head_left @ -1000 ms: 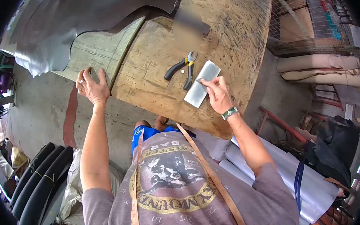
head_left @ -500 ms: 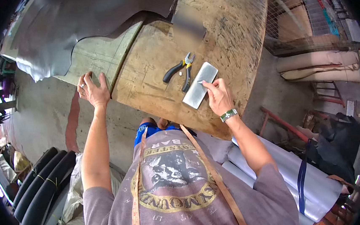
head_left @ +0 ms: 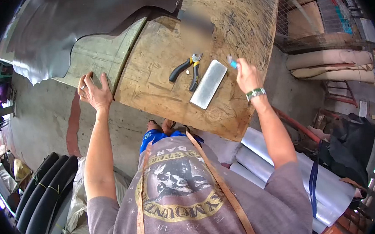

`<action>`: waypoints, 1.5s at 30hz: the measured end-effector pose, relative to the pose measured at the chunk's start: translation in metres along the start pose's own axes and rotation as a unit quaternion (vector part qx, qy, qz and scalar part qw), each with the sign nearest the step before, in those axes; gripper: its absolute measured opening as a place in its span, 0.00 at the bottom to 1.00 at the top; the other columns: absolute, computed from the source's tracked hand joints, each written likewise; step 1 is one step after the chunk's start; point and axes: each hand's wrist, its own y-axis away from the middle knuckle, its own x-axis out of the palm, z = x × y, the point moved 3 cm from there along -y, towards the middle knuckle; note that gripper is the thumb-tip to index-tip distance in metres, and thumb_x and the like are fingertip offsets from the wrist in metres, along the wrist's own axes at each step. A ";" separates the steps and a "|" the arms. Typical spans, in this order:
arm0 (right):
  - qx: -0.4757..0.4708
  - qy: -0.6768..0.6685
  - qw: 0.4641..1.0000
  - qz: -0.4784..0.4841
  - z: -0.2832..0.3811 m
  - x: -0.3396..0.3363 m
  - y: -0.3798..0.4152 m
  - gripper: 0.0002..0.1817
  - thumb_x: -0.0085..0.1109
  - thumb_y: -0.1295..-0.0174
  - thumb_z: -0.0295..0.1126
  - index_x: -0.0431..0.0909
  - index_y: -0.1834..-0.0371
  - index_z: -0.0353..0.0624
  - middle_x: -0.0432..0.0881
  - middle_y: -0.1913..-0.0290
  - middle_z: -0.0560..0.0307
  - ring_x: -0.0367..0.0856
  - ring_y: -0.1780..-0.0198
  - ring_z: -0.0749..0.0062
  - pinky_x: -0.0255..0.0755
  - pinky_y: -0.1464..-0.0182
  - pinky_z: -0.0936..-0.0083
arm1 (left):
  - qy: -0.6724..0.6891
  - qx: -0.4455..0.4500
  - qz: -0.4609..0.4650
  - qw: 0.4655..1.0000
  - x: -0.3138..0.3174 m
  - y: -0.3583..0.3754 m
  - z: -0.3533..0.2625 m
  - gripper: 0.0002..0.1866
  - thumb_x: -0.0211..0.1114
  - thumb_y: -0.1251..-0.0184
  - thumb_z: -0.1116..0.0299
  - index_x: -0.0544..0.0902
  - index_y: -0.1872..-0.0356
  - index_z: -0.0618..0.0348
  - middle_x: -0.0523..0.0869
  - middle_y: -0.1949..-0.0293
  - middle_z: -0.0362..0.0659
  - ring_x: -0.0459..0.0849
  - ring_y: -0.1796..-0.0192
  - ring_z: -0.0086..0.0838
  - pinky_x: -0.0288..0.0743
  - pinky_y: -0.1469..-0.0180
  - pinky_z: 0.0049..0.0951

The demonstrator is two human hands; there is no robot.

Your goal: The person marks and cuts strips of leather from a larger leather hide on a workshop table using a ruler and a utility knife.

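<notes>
My left hand [head_left: 94, 91] rests at the near edge of the table's greenish board section, its fingers apart and nothing in them. My right hand [head_left: 249, 76] is over the right part of the wooden table, fingers closed on a small blue-and-clear object [head_left: 234, 63]; motion blur hides its exact kind. Left of that hand lies a flat, silvery rectangular block [head_left: 209, 85], with no hand touching it. Beside the block are pliers [head_left: 193, 70] with black and yellow handles, jaws pointing away from me. A tiny white piece [head_left: 187, 72] lies between the handles.
A large dark leather hide [head_left: 95, 14] covers the table's far left. The worn wooden tabletop [head_left: 149, 76] ends near my body. Black rolls [head_left: 48, 194] stand low at left, silvery rolls [head_left: 261, 155] at right. Beige rolls [head_left: 331, 66] lie beyond the table's right side.
My right hand has lifted off the metal block and moved right and away from me; a blue object now shows in its fingers. My left hand stays almost in place.
</notes>
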 end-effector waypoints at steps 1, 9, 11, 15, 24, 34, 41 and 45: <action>0.048 -0.075 0.995 0.032 0.009 0.002 0.012 0.11 0.61 0.32 0.38 0.81 0.55 0.43 0.84 0.67 0.47 0.83 0.69 0.50 0.76 0.65 0.58 | 0.004 -0.001 -0.003 1.000 0.000 0.003 0.001 0.28 0.67 0.32 0.46 0.77 0.37 0.48 0.72 0.33 0.42 0.58 0.26 0.44 0.47 0.26 0.51; 0.235 -0.214 0.948 0.006 -0.002 0.069 0.018 0.27 0.65 0.33 0.53 0.76 0.74 0.37 0.81 0.77 0.47 0.80 0.75 0.58 0.72 0.69 0.62 | -0.024 0.028 -0.015 0.999 -0.004 0.006 0.001 0.28 0.67 0.32 0.47 0.78 0.37 0.49 0.74 0.33 0.43 0.59 0.25 0.43 0.47 0.26 0.50; 0.176 -0.274 0.945 0.034 0.022 0.061 0.037 0.24 0.65 0.32 0.51 0.76 0.70 0.38 0.77 0.79 0.51 0.73 0.77 0.65 0.69 0.70 0.62 | -0.017 0.037 -0.019 0.999 -0.005 0.007 0.002 0.28 0.68 0.33 0.49 0.77 0.37 0.51 0.73 0.33 0.46 0.59 0.25 0.42 0.47 0.26 0.50; 0.205 -0.235 0.941 0.129 0.029 0.049 0.101 0.25 0.65 0.33 0.52 0.75 0.71 0.39 0.77 0.78 0.49 0.71 0.76 0.63 0.70 0.68 0.61 | 0.001 0.037 -0.018 0.999 -0.016 0.006 -0.003 0.27 0.69 0.34 0.52 0.78 0.38 0.52 0.73 0.34 0.49 0.62 0.27 0.44 0.48 0.26 0.49; 0.284 -0.498 0.819 0.031 0.174 0.065 0.019 0.05 0.56 0.24 0.31 0.74 0.51 0.44 0.79 0.72 0.64 0.74 0.79 0.83 0.68 0.79 0.84 | 0.145 0.043 0.019 0.988 -0.045 -0.060 0.068 0.12 0.70 0.36 0.65 0.82 0.55 0.60 0.80 0.49 0.48 0.76 0.44 0.44 0.69 0.40 0.43; 0.239 -0.095 0.966 -0.041 0.215 0.167 -0.047 0.08 0.60 0.38 0.27 0.80 0.56 0.39 0.85 0.63 0.39 0.84 0.58 0.41 0.76 0.53 0.53 | 0.447 -0.496 0.005 0.745 -0.005 -0.294 0.380 0.35 0.70 0.32 0.45 0.72 0.38 0.64 0.82 0.53 0.50 0.84 0.61 0.33 0.80 0.60 0.36; 0.361 -0.307 0.875 -0.100 0.280 0.170 -0.104 0.24 0.67 0.32 0.45 0.77 0.46 0.34 0.86 0.55 0.48 0.83 0.54 0.58 0.75 0.50 0.62 | 0.563 -0.504 0.060 0.652 0.014 -0.349 0.436 0.32 0.74 0.33 0.49 0.75 0.41 0.67 0.83 0.62 0.44 0.84 0.67 0.31 0.78 0.70 0.31; 0.412 -0.422 0.796 -0.136 0.300 0.228 -0.125 0.33 0.70 0.34 0.49 0.72 0.36 0.36 0.80 0.40 0.47 0.77 0.39 0.65 0.71 0.39 0.63 | 0.548 -0.462 0.109 0.689 -0.008 -0.365 0.425 0.17 0.73 0.31 0.56 0.81 0.58 0.60 0.81 0.73 0.36 0.78 0.73 0.23 0.74 0.70 0.28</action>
